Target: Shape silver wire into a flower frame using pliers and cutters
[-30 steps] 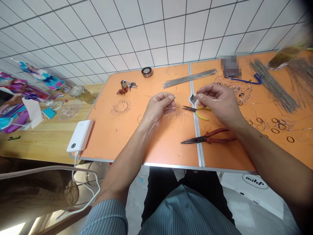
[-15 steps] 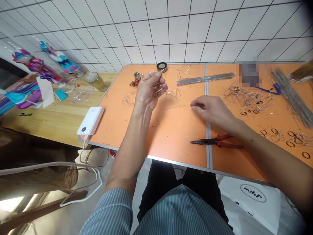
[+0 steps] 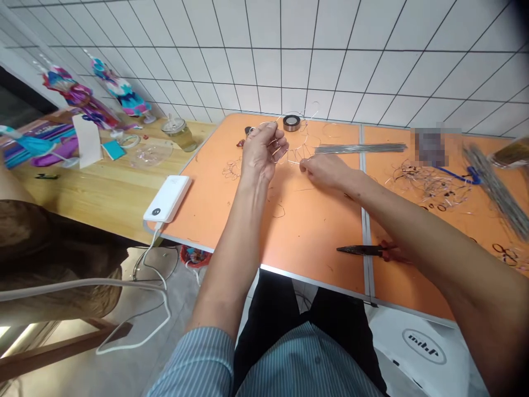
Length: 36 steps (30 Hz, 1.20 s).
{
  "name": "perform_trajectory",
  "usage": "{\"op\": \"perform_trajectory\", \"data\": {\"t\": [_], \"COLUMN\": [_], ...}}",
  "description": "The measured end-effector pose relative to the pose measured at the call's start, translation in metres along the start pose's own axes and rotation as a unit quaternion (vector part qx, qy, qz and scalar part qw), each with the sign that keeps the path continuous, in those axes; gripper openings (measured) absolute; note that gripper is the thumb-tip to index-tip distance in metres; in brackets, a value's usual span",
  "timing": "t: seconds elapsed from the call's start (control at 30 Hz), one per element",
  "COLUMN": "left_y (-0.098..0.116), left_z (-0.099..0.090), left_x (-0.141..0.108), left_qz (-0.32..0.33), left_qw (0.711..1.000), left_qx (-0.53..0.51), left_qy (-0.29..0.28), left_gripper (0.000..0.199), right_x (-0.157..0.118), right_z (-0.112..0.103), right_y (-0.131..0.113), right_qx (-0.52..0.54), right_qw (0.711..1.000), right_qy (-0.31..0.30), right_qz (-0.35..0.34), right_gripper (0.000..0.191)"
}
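A thin, looped wire piece (image 3: 305, 132) spans the space between my hands above the orange table (image 3: 306, 231). My left hand (image 3: 264, 146) is closed on its left end, thumb against the curled fingers. At the wire's lower edge, my right hand (image 3: 324, 170) has its fingers pinched together on it. Behind my hands stands a round roll of tape (image 3: 291, 122). A bundle of straight metal wires (image 3: 359, 148) lies just beyond my right hand. Red-handled pliers (image 3: 363, 250) rest under my right forearm, across the table's seam.
Tangled wire pieces (image 3: 433, 184) and another bundle of wires (image 3: 500, 190) lie at the right. On the left are a white power bank (image 3: 168, 198) with a cable, a lidded glass jar (image 3: 180, 134) and two colourful figures (image 3: 119, 91). A tiled wall stands behind.
My right hand has moved left and forward to the wire piece, its fingers now closed at it. My left hand keeps its grip. The whole view has shifted slightly.
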<state>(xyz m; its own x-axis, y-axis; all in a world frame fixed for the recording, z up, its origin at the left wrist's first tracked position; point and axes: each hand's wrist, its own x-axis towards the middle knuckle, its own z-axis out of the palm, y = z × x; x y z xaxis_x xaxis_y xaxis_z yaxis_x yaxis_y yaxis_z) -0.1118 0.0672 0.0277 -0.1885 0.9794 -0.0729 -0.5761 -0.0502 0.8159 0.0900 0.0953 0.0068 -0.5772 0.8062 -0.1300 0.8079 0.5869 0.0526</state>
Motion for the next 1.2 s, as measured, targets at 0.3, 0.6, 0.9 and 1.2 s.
{"op": "perform_trajectory", "data": {"t": [0.3,0.6,0.9,1.2], "left_y": [0.004,0.003,0.008,0.004], "left_z": [-0.008,-0.008,-0.011,-0.01], "left_x": [0.005,0.008,0.01,0.009], "left_qz": [-0.002,0.01,0.019,0.025], "left_qw": [1.0,0.999,0.999,0.999], "left_qx": [-0.023,-0.046,-0.022,-0.014], "left_qy": [-0.003,0.009,0.039,0.028], "left_gripper": [0.032,0.042,0.036,0.04], "right_x": [0.007,-0.027,-0.071,-0.099], "right_z": [0.006,-0.003,0.0,0.032], "right_y": [-0.009,0.02,0.006,-0.033], "right_qx": [-0.004,0.106,0.02,-0.053], "right_qw": [0.999,0.989,0.998,0.997], "right_qy": [-0.036,0.07,0.047,0.017], "right_qz": [0.002,0.07,0.037,-0.057], "right_gripper": [0.047,0.025,0.031,0.027]}}
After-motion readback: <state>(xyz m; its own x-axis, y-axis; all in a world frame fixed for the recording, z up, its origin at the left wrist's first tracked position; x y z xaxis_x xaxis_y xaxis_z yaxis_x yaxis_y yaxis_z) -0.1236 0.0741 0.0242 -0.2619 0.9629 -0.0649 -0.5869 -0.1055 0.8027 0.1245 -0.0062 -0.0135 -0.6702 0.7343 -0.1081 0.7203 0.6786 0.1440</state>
